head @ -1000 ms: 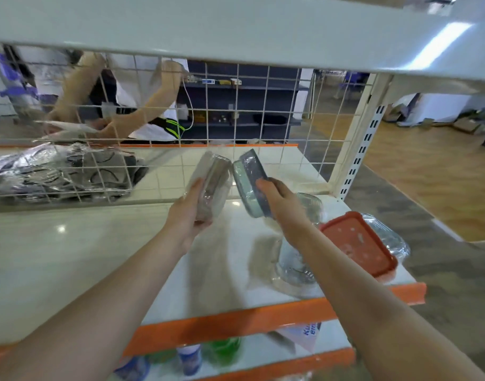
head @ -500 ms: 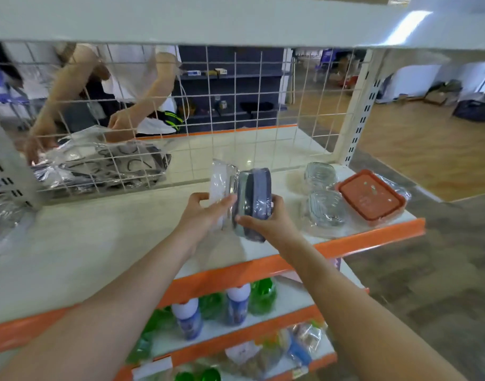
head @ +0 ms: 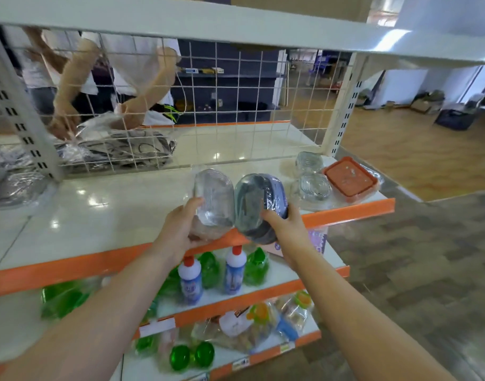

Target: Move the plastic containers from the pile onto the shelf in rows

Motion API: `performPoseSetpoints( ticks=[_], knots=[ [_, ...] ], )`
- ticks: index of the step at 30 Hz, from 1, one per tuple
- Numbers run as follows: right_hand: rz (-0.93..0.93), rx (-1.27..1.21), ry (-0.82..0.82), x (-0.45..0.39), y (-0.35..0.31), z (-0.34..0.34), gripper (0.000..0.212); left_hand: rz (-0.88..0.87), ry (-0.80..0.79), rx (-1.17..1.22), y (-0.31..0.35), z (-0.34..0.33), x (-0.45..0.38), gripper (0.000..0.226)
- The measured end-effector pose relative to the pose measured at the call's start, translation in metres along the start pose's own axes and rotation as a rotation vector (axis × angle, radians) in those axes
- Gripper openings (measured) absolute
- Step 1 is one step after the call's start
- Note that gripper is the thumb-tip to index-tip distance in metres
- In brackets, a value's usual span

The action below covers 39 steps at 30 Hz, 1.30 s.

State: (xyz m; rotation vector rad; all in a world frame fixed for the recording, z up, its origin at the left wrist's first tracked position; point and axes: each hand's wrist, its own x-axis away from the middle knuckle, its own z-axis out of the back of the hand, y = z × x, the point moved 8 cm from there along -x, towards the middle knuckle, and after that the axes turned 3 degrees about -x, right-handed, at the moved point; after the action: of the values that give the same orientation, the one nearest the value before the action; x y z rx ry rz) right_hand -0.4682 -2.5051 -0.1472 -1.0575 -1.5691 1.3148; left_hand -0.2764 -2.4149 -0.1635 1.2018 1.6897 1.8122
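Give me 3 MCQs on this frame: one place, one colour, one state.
1. Where is the orange-lidded container?
A. right end of the top shelf
B. floor
C. left hand

2. What colour is the lid of the container in the right hand?
A. red
B. dark blue-grey
C. yellow

3. What is the left hand doing?
A. hanging empty
B. pressing the shelf
C. gripping a clear container

Answers: 1 A, it sits by the right edge; 2 B, the lid reads blue-grey; 3 C, fingers curl round it.

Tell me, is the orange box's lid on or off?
On. The flat orange lid sits on the clear plastic box lying on the white shelf.
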Motion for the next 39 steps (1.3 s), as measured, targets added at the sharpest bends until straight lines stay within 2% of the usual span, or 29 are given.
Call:
performPoseSetpoints(
  ticks=[3, 7, 10, 14, 16, 18, 23, 26, 31, 34, 39],
  knots=[
    [-0.023, -0.003, -0.009, 0.022, 0.007, -0.001, 0.032, -0.005, -0.027, 0.0, -0.012, 0.009, 0.025, 0.032],
    [-0.088, -0.047, -0.036, 0.052, 0.027, 0.002, 0.03, 0.01, -0.012, 0.047, -0.027, 0.032, 0.059, 0.032],
    [-0.122, -0.08, -0.056, 0.075, 0.043, -0.002, 0.032, 0.027, -0.04, 0.047, -0.044, 0.045, 0.085, 0.047],
    [-0.16, -0.039, -0.088, 0.102, 0.06, -0.017, 0.029, -0.007, 0.073, 0.065, -0.057, 0.076, 0.119, 0.029],
    [-0.178, -0.025, -0.101, 0.114, 0.063, -0.028, 0.028, -0.01, 0.121, 0.071, -0.06, 0.096, 0.133, 0.042],
    [-0.192, -0.026, -0.112, 0.122, 0.066, -0.04, 0.035, -0.026, 0.162, 0.053, -0.063, 0.119, 0.145, 0.058],
    [-0.202, -0.021, -0.11, 0.141, 0.064, -0.077, 0.044, -0.065, 0.275, 0.067, -0.066, 0.178, 0.169, 0.052],
    [-0.187, -0.012, -0.143, 0.15, 0.06, -0.109, 0.043, -0.098, 0.34, 0.095, -0.064, 0.213, 0.183, 0.049],
    [-0.174, -0.027, -0.233, 0.167, 0.058, -0.182, 0.034, -0.155, 0.416, 0.153, -0.053, 0.278, 0.203, 0.016],
    [-0.173, -0.021, -0.288, 0.182, 0.065, -0.239, 0.037, -0.157, 0.464, 0.163, -0.048, 0.331, 0.216, 0.038],
    [-0.202, -0.021, -0.324, 0.216, 0.08, -0.335, 0.044, -0.143, 0.575, 0.126, -0.038, 0.431, 0.238, 0.012]
  ],
)
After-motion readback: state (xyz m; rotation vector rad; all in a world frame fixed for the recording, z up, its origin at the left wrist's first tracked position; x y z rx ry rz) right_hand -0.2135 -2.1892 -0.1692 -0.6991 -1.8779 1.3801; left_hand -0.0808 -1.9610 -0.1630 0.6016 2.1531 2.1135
